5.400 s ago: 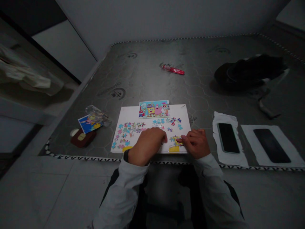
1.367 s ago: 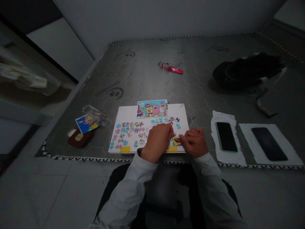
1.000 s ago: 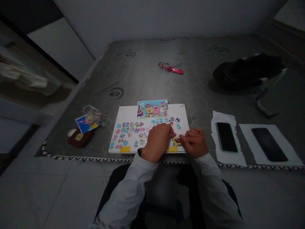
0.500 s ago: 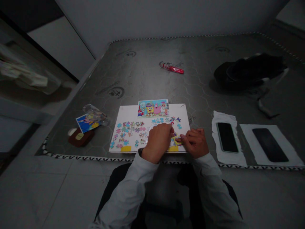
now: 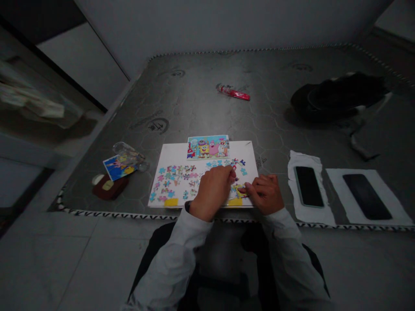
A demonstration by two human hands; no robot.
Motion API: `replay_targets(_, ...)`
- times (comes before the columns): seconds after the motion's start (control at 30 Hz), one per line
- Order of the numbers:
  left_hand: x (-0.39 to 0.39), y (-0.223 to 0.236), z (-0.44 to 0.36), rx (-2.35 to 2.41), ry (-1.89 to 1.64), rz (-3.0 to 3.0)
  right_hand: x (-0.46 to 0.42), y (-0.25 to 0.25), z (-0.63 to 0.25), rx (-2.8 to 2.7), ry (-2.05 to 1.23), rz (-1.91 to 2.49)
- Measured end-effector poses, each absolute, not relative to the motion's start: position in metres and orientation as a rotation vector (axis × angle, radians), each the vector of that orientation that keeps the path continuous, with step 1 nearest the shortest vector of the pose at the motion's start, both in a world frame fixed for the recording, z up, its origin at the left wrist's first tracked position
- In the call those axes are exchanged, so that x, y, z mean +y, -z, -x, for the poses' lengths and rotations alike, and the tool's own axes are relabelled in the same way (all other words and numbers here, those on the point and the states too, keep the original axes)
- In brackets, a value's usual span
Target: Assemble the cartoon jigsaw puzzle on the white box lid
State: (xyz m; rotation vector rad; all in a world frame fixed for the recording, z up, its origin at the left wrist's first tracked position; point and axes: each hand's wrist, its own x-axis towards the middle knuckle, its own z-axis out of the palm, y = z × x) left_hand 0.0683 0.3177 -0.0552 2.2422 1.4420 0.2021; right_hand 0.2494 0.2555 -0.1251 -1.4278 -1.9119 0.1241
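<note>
A white board [image 5: 175, 151] carries loose jigsaw puzzle pieces [image 5: 170, 175], spread mostly over its left half. My left hand [image 5: 212, 190] is curled over the middle of the board, fingers pinched around what looks like a small puzzle piece [image 5: 236, 179], mostly hidden. On the right, my right hand [image 5: 266, 194] has its fingers folded, and its thumb presses the edge of a yellow cluster of joined puzzle pieces [image 5: 239, 191]. A cartoon picture card [image 5: 208, 147] lies at the board's top edge. Several light blue pieces lie just beyond my left hand.
Left of the board are a blue-yellow card [image 5: 118, 167], a clear plastic wrapper [image 5: 126, 152] and a brown item [image 5: 110, 188]. Two phones [image 5: 309, 186] rest on white cloths to the right. Farther back are a red packet [image 5: 238, 93] and a black bag-like object [image 5: 337, 99].
My left hand has shifted slightly left, and a small dark piece shows more clearly by its fingertips. My right hand has stayed nearly still on the yellow cluster.
</note>
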Motion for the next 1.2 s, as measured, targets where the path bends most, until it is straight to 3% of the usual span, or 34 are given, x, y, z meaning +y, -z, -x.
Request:
replay_targets(0.37, 0.324, 0.049, -0.054, 1.605, -0.111, -2.255, 0.255, 0.125, -0.249, -1.909, -0.143, 1.441)
replay_targets(0.7, 0.317, 0.039, -0.046, 1.472, 0.240, -2.338, 0.255, 0.124, -0.248, -1.890, -0.141, 1.439)
replay_targets(1.2, 0.318, 0.041, -0.049, 1.395, -0.051, -2.234, 0.256, 0.124, -0.247, -1.905, -0.104, 1.437)
